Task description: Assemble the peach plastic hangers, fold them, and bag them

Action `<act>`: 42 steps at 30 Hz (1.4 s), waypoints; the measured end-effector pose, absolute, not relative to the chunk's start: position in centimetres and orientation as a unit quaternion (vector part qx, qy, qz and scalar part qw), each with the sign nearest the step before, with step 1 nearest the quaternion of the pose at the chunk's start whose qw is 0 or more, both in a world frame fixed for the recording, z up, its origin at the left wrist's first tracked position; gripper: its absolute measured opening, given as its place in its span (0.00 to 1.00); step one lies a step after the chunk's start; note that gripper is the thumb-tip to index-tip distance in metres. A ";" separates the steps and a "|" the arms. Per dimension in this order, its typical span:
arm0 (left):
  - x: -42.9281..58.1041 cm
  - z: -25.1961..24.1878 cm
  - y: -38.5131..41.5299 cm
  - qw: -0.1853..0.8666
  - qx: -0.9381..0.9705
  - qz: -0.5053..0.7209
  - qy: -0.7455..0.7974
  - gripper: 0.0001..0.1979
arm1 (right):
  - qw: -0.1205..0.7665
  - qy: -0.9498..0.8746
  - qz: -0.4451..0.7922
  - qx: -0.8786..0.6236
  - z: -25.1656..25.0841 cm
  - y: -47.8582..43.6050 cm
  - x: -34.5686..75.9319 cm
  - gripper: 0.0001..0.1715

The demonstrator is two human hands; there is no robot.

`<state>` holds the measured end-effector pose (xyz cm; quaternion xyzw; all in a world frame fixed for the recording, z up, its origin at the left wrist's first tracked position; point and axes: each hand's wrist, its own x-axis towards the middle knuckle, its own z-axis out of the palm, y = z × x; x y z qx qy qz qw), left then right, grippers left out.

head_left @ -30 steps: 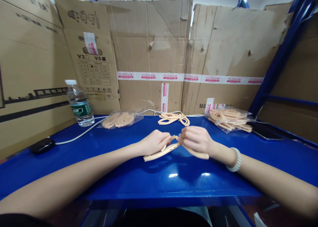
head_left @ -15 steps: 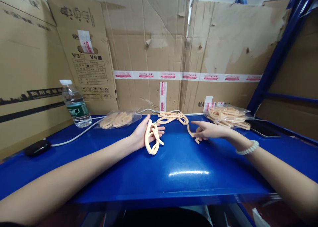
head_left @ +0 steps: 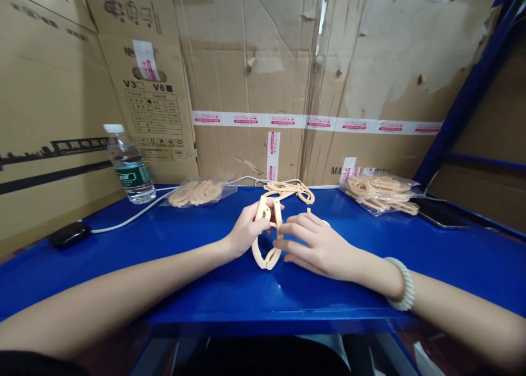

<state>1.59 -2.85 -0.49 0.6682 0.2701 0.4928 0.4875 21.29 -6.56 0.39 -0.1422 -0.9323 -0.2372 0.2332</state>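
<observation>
My left hand (head_left: 245, 229) is closed around the left side of a beige folding clothes hanger (head_left: 258, 251), thumb in front and fingers behind. The hanger stands partly folded, its two curved arms meeting at the bottom. From the other side, my right hand (head_left: 318, 247) has its bent fingertips on the hanger's right arm; its thumb is hidden. Behind that hand, bits of a small beige curved piece (head_left: 309, 210) show on the blue table (head_left: 205, 294), mostly covered.
More beige hangers (head_left: 306, 194) lie at the back centre. Clear bags of beige pieces sit left (head_left: 195, 193) and right (head_left: 378, 191). A water bottle (head_left: 133, 173), black device (head_left: 69, 234) with white cable, and dark phone (head_left: 439, 214) are around. Cardboard (head_left: 246, 85) walls the back.
My right hand has moved left from the small curved piece onto the hanger. My left hand has gone from an open palm under the hanger to a closed grip, turning it more upright.
</observation>
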 end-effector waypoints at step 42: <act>1.6 -1.0 -1.3 0.605 0.488 0.520 0.354 0.10 | 0.330 -0.899 -0.099 -0.270 1.3 -2.7 25.8 0.10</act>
